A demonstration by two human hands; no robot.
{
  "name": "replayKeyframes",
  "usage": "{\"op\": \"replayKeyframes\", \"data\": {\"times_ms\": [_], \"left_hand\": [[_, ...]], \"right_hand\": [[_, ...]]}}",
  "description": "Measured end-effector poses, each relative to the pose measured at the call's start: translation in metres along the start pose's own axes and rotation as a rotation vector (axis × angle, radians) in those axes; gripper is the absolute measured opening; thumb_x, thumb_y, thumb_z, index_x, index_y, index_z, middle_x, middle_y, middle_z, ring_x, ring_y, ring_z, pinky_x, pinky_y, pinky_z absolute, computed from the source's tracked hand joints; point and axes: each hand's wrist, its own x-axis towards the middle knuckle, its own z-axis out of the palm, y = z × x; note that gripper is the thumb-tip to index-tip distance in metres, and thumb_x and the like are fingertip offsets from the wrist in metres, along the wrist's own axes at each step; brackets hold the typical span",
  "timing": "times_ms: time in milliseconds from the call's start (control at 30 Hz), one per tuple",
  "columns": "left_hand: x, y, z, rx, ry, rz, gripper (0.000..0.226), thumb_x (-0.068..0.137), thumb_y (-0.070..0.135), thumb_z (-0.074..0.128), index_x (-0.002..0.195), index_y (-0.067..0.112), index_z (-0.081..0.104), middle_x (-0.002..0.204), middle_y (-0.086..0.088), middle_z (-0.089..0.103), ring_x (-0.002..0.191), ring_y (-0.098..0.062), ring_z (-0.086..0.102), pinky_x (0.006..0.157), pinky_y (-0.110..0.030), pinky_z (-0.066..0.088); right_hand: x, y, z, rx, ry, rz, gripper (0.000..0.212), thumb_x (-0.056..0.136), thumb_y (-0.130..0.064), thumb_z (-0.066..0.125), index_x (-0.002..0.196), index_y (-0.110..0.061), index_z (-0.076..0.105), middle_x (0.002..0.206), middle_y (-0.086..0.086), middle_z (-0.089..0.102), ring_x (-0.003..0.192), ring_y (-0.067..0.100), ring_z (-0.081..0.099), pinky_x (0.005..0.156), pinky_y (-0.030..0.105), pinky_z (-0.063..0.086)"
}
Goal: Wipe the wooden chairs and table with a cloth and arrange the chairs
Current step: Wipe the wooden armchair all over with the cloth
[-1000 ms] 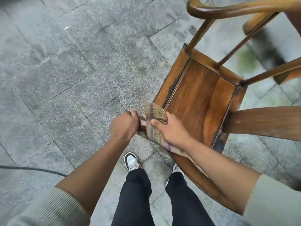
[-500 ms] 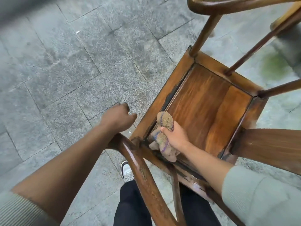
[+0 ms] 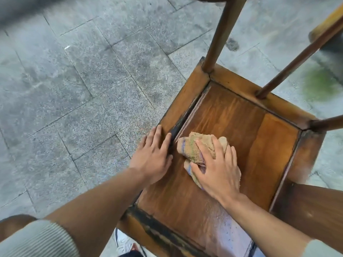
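Grey stone paving point(image 3: 78, 93) fills the left and upper parts of the frame, laid in rectangular slabs whose joints run diagonally across the picture. The speckled surface carries dark, damp-looking patches and pale streaks, and a small white scrap point(image 3: 67, 47) lies on a slab at upper left. A green stain point(image 3: 321, 84) marks the lighter paving at centre right. The upper left corner blurs into a dark band point(image 3: 16, 13). Light is flat and even, with no sharp shadows. No walls or windows show from this downward angle.
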Motion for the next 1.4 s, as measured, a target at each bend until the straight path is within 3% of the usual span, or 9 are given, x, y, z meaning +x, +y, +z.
{"op": "replayKeyframes", "data": {"times_ms": [233,367,533,600,667,833,1000,1200,1400], "left_hand": [[0.013,0.012,0.039,-0.101,0.249,-0.047,0.056,0.101,0.046,0.035,0.147,0.014,0.036,0.156,-0.019,0.025,0.149,-0.035,0.016,0.119,-0.055,0.022],[0.066,0.017,0.016,-0.22,0.408,-0.231,0.034,0.101,0.042,0.036,0.117,0.014,0.047,0.126,-0.012,0.041,0.118,-0.033,0.041,0.105,-0.049,0.037],[0.112,0.009,0.011,-0.372,0.516,-0.601,0.048,0.1,0.051,0.028,0.117,0.012,0.05,0.113,-0.009,0.051,0.108,-0.028,0.048,0.096,-0.047,0.04],[0.119,0.01,0.015,-0.358,0.467,-0.602,0.05,0.101,0.051,0.023,0.114,0.013,0.052,0.109,-0.009,0.054,0.104,-0.028,0.05,0.094,-0.047,0.04],[0.118,0.007,0.016,-0.316,0.328,-0.608,0.057,0.101,0.051,0.014,0.114,0.014,0.054,0.108,-0.008,0.057,0.102,-0.028,0.052,0.092,-0.047,0.043],[0.117,0.01,0.003,-0.284,0.233,-0.6,0.058,0.101,0.045,0.007,0.108,0.017,0.057,0.105,-0.007,0.062,0.093,-0.029,0.056,0.082,-0.047,0.046],[0.114,0.017,-0.004,-0.335,0.216,-0.551,0.05,0.103,0.042,0.011,0.105,0.017,0.054,0.103,-0.008,0.061,0.092,-0.031,0.057,0.082,-0.047,0.048],[0.119,0.0,0.002,-0.485,0.216,-0.46,0.043,0.101,0.044,0.007,0.096,0.023,0.045,0.092,-0.002,0.058,0.084,-0.028,0.057,0.072,-0.04,0.041],[0.133,-0.016,0.003,-0.904,0.059,-0.43,0.048,0.097,0.044,0.015,0.077,0.021,0.053,0.08,0.001,0.06,0.076,-0.015,0.055,0.069,-0.038,0.043]], "right_hand": [[0.004,0.02,0.029,0.007,-0.002,-0.215,0.066,0.095,-0.057,0.05,0.155,-0.031,0.044,0.167,0.007,0.031,0.155,0.044,0.018,0.124,0.06,0.02],[0.074,0.04,0.017,0.079,0.048,-0.037,0.067,0.096,-0.048,0.059,0.157,-0.031,0.039,0.172,0.005,0.015,0.158,0.039,-0.001,0.128,0.055,0.009],[0.19,0.031,-0.014,0.13,0.137,0.146,0.066,0.104,-0.045,0.047,0.161,-0.018,0.027,0.17,0.014,0.013,0.156,0.044,0.0,0.128,0.053,0.009],[0.2,0.025,-0.016,0.127,0.218,0.15,0.061,0.104,-0.039,0.049,0.159,-0.02,0.029,0.167,0.017,0.021,0.156,0.045,0.009,0.126,0.055,0.019],[0.174,0.009,-0.009,0.174,0.273,0.038,0.049,0.1,-0.032,0.049,0.149,-0.026,0.048,0.163,0.015,0.034,0.154,0.043,0.021,0.124,0.055,0.026],[0.102,0.032,0.004,0.096,0.107,-0.352,0.029,0.093,-0.03,0.061,0.119,-0.028,0.073,0.145,0.005,0.06,0.143,0.036,0.045,0.119,0.048,0.034],[0.162,0.082,-0.027,0.074,0.241,0.025,0.041,0.102,-0.031,0.043,0.129,-0.016,0.07,0.142,0.013,0.059,0.139,0.031,0.038,0.12,0.044,0.029],[0.276,0.061,-0.046,0.206,0.258,0.4,0.042,0.106,-0.038,0.043,0.144,-0.026,0.055,0.15,0.0,0.048,0.136,0.03,0.038,0.115,0.045,0.034],[0.224,0.024,-0.024,0.183,0.306,0.356,0.041,0.104,-0.037,0.049,0.141,-0.023,0.061,0.148,0.0,0.053,0.138,0.027,0.04,0.117,0.041,0.033]]}}
